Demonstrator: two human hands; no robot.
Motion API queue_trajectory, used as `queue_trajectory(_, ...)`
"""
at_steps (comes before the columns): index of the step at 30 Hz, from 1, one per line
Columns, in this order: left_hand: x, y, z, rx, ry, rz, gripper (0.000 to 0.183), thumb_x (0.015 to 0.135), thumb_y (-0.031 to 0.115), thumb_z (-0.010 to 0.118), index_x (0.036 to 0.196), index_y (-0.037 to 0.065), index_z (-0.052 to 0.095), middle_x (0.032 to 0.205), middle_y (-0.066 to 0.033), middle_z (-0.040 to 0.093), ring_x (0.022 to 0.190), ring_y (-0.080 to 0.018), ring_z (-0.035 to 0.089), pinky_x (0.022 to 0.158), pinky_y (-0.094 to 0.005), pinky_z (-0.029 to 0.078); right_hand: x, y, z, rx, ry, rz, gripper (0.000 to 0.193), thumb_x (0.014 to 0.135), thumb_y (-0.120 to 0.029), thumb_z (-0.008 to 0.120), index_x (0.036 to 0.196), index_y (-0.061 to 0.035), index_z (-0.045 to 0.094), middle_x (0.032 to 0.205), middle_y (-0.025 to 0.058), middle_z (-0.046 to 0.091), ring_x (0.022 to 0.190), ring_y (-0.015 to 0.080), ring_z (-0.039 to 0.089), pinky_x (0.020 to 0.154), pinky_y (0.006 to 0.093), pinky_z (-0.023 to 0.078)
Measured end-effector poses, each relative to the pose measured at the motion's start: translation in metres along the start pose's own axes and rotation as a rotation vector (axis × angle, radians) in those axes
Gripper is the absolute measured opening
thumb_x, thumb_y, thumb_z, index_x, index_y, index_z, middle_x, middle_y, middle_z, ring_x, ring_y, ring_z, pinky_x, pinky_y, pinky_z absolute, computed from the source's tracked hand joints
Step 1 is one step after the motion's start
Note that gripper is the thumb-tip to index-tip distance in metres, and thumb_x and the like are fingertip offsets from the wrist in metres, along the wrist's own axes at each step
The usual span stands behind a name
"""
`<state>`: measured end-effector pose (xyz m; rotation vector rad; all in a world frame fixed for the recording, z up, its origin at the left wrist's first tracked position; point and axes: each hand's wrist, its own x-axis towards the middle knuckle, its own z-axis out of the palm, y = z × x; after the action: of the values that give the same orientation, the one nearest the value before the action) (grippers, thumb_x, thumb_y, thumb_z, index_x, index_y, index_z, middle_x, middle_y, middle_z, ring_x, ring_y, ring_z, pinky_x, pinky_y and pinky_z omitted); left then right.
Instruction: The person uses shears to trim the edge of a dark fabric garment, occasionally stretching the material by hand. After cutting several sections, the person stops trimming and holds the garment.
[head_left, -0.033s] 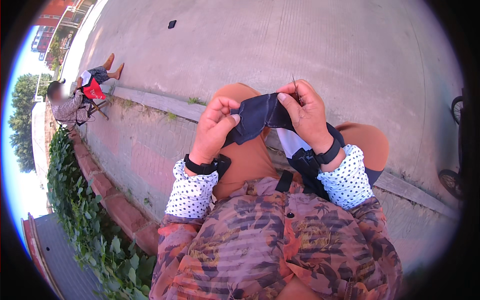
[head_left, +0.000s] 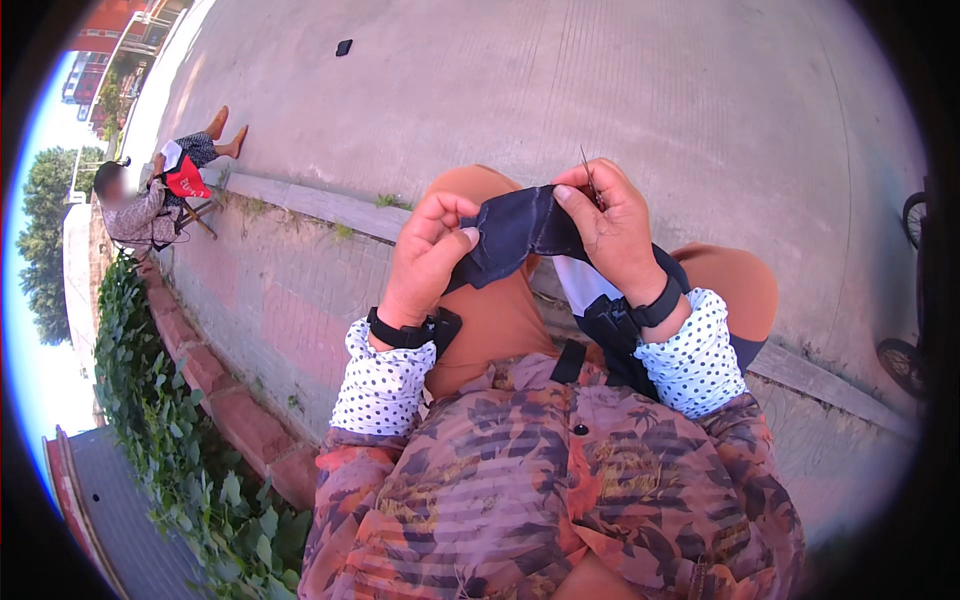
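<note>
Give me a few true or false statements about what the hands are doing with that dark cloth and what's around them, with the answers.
1. Both hands grip the dark cloth. True: the left hand pinches one end and the right hand the other.
2. The right hand holds a pair of scissors. False: it pinches a thin needle that points upward.
3. Each wrist wears a black band. True: the left band and the right band both show.
4. The cloth lies flat on the pavement. False: it is held up over the orange-brown lap.
5. Another person sits on a chair by the kerb. True.
</note>
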<state>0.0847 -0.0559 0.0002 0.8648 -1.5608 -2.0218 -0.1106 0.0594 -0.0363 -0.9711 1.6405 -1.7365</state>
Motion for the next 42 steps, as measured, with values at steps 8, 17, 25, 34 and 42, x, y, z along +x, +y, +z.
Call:
queue_trajectory(8,0.011,0.014,-0.004,-0.037,0.003,0.035,0.022,0.090,-0.003,0.053,0.112,0.001,0.056,0.099,-0.0052,0.065,0.084,-0.0090,0.062,0.074,-0.0231,0.053,0.016,0.001,0.005,-0.018,-0.034,-0.020,0.007,0.090,-0.003,0.068,0.096,-0.0016,0.066,0.085,0.0038,0.054,0.075,0.0110,0.052,0.070,0.0252,0.045)
queue_trajectory(17,-0.002,-0.004,-0.002,-0.038,-0.073,0.014,0.022,0.092,-0.005,0.055,0.112,0.003,0.057,0.102,-0.0009,0.063,0.091,-0.0060,0.061,0.081,-0.0229,0.050,-0.005,0.008,0.001,-0.151,-0.005,-0.125,0.015,0.089,0.000,0.067,0.103,-0.0044,0.069,0.098,0.0048,0.057,0.077,0.0121,0.054,0.070,0.0240,0.045)
queue_trajectory(25,-0.004,0.003,-0.011,-0.041,-0.103,0.019,0.021,0.093,-0.002,0.055,0.113,0.003,0.057,0.104,-0.0016,0.064,0.096,-0.0083,0.062,0.087,-0.0246,0.050,-0.006,-0.008,-0.008,-0.199,-0.124,-0.106,0.014,0.092,-0.001,0.064,0.103,-0.0047,0.070,0.090,0.0096,0.062,0.080,0.0208,0.062,0.072,0.0296,0.050)
queue_trajectory(34,-0.007,0.012,-0.012,0.479,-0.194,0.493,0.039,0.090,-0.004,0.059,0.128,0.002,0.053,0.125,-0.0079,0.055,0.111,-0.0151,0.056,0.098,-0.0300,0.047,-0.032,-0.051,-0.108,-0.818,-0.134,-0.276,0.010,0.092,-0.012,0.059,0.098,-0.0089,0.067,0.092,0.0136,0.065,0.081,0.0350,0.065,0.070,0.0439,0.053)
queue_trajectory(42,-0.076,-0.077,-0.152,0.653,0.278,0.257,0.045,0.087,0.019,0.066,0.128,0.003,0.055,0.106,-0.0138,0.063,0.097,-0.0216,0.060,0.083,-0.0376,0.051,-0.048,-0.032,-0.153,-1.024,-0.157,-0.001,0.014,0.091,-0.014,0.054,0.095,-0.0067,0.065,0.098,0.0162,0.066,0.090,0.0377,0.065,0.078,0.0482,0.051)
